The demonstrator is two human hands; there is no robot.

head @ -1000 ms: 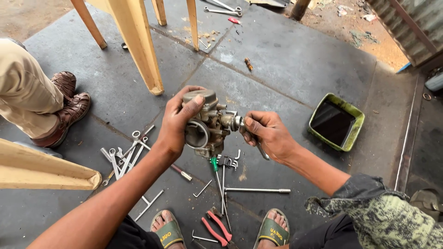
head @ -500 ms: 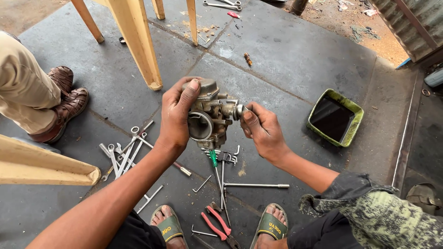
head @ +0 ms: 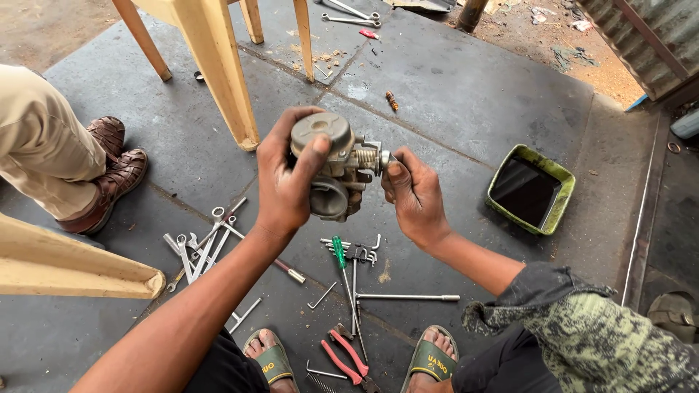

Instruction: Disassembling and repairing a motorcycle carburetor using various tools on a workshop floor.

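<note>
From the head camera, looking down: the left hand [head: 287, 185] is gripping a grey metal engine part [head: 336, 169], a carburettor by the look of it, and holding it up in the air above the floor, between the person's knees and the yellow chair legs [head: 218, 65]. The fingers are wrapping round its left side, with the thumb [head: 313, 156] pressing across the round cap on top. Compared with a second ago, the part is sitting higher and has been tipped, so the round cap is now facing the camera and the wide bore is pointing down and forward.

The right hand [head: 411, 193] is closing in on the part's right side, its fingers pinched shut on the brass-coloured fitting [head: 370, 155] sticking out there; whether a small tool is hidden in that pinch, I cannot tell. Half a second ago this hand was sitting a little lower, so both hands are rising together.

Down on the dark floor [head: 451, 94], a fan of spanners [head: 200, 244] is lying to the left. A green-handled screwdriver [head: 338, 253], a long rod [head: 408, 297] and red pliers [head: 346, 353] are lying near the sandalled feet. A green tray of dark liquid [head: 530, 189] is sitting well apart on the right. Another person's shoe [head: 109, 171] is resting at the left edge.
</note>
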